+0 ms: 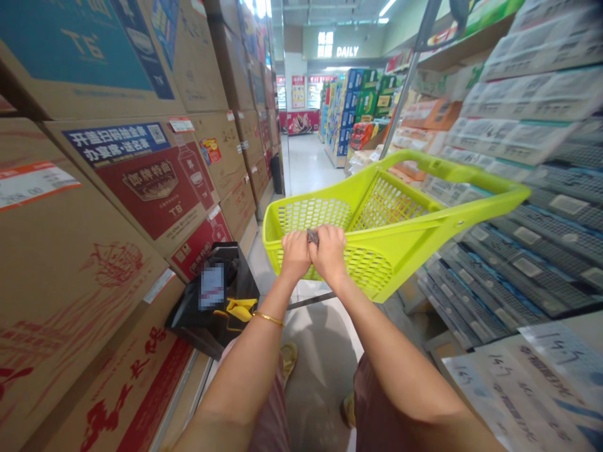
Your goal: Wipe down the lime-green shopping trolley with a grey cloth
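Note:
A lime-green plastic shopping cart (419,233) with perforated basket sides stands turned sideways in front of me. On its near rim rest my left hand (296,252) and my right hand (328,251), side by side with fingers curled over the edge. A small bunched piece of dark grey cloth (313,236) shows between them. Both hands are closed, seemingly on this cloth against the rim; most of it is hidden under the fingers. The inside of the basket is only partly visible.
Stacked cartons (155,182) line the left side, with a black bag (188,320) beside them at floor level. Packed goods (513,150) fill shelves on the right. A tiled aisle (306,157) runs ahead to a display of boxed goods (348,107).

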Demonstrator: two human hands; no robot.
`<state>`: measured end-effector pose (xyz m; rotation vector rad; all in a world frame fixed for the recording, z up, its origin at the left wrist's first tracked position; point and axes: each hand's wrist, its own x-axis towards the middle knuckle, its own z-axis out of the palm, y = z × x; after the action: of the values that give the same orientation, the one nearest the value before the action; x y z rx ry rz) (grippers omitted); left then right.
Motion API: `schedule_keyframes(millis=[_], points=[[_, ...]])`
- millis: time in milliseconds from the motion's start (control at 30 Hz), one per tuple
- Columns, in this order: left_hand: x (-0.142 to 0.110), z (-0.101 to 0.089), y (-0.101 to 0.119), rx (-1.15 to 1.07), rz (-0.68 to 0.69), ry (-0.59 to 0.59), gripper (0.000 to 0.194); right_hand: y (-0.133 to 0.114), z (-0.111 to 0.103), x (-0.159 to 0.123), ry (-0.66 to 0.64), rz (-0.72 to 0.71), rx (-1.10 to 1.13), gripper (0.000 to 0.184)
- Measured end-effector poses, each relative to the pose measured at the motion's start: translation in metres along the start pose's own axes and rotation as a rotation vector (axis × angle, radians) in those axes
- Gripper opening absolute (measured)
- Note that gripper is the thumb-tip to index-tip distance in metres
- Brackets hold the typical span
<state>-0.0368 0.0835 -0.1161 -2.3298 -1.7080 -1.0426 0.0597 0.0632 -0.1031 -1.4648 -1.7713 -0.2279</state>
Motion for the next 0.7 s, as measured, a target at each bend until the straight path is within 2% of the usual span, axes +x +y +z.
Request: schedule_keyframes(millis=[167, 433, 700], points=[[-0.001, -0.003, -0.003, -0.002, 0.04, 0.004, 0.025, 0.008, -0.005, 0.001, -0.005, -0.039, -0.08, 0.018], [-0.001, 0.001, 0.0, 0.017, 0.033, 0.035, 0.03, 0.033, -0.024, 0.003, 0.113, 0.08, -0.156, 0.017], [0.0, 0.001, 0.0, 0.016, -0.005, 0.017, 0.022, 0.004, 0.002, -0.001, 0.013, -0.019, -0.01, 0.018]])
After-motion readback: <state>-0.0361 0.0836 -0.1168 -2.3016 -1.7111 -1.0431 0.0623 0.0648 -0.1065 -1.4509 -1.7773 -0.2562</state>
